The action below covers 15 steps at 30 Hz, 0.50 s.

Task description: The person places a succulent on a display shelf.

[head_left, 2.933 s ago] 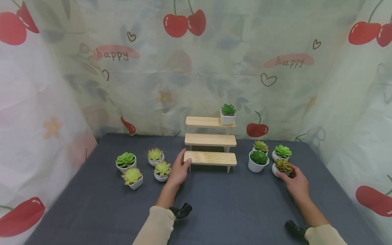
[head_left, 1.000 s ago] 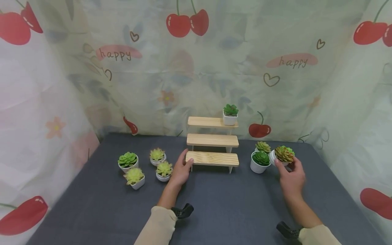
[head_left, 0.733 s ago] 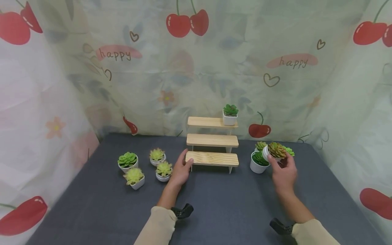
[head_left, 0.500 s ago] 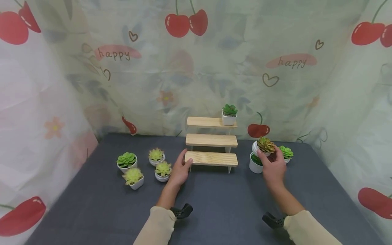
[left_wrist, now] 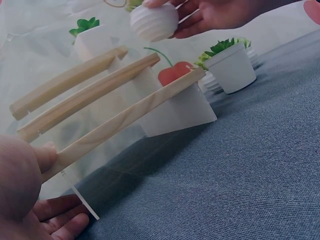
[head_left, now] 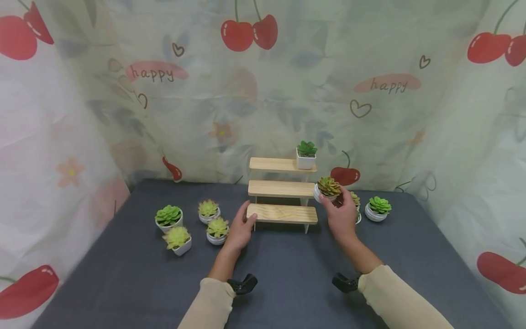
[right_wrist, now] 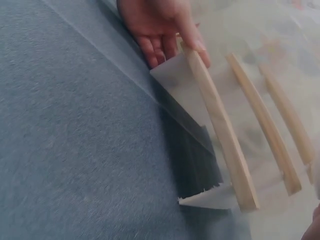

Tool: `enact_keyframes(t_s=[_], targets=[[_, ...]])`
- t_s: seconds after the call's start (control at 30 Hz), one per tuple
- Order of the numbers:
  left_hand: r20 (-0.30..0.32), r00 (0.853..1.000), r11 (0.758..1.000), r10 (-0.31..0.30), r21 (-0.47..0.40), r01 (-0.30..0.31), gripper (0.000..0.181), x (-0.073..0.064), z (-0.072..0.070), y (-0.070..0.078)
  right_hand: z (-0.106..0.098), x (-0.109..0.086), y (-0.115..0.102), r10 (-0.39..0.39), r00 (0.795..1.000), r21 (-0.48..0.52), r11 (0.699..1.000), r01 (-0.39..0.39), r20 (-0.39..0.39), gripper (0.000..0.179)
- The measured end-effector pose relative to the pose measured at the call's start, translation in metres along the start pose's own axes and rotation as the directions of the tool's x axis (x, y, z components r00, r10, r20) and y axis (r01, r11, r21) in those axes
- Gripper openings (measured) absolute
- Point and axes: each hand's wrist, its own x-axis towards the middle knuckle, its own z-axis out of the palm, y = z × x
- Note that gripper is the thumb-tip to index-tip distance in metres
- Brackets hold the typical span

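Note:
A three-tier wooden stand [head_left: 283, 213] with white side panels stands at the middle back of the table. My left hand [head_left: 240, 230] grips the left end of its lowest step; the left wrist view shows the thumb [left_wrist: 46, 156] on the board and fingers beside the side panel. My right hand [head_left: 344, 217] pinches a brownish-green succulent in a white ribbed pot [head_left: 328, 187], raised beside the right end of the middle step. From the left wrist view, that round pot [left_wrist: 155, 22] hangs above table height. A green succulent in a square white pot [head_left: 306, 155] sits on the top step's right end.
Left of the stand are several potted succulents, among them a bright green one [head_left: 169, 215] and a yellow-green one [head_left: 177, 240]. Right of it, a green succulent [head_left: 378, 209] stands near other pots partly hidden by my right hand. A printed cloth [head_left: 271, 91] hangs behind the table.
My right hand has lifted the brownish-green succulent from the right-hand group and carried it left to the stand. My left hand keeps its hold on the stand.

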Motion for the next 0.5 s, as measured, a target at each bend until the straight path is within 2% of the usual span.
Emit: enact_keyframes(t_s=[0.3, 0.5], targets=[[0.009, 1.000, 1.000, -0.007, 0.001, 0.007, 0.055, 0.000, 0.000, 0.001, 0.021, 0.014, 0.000, 0.010, 1.000, -0.017, 1.000, -0.010, -0.002, 0.059], [0.014, 1.000, 1.000, -0.012, -0.011, 0.012, 0.055, 0.001, 0.000, -0.001, 0.029, 0.020, 0.005, -0.018, 0.997, -0.110, 0.994, 0.025, 0.069, 0.060]])
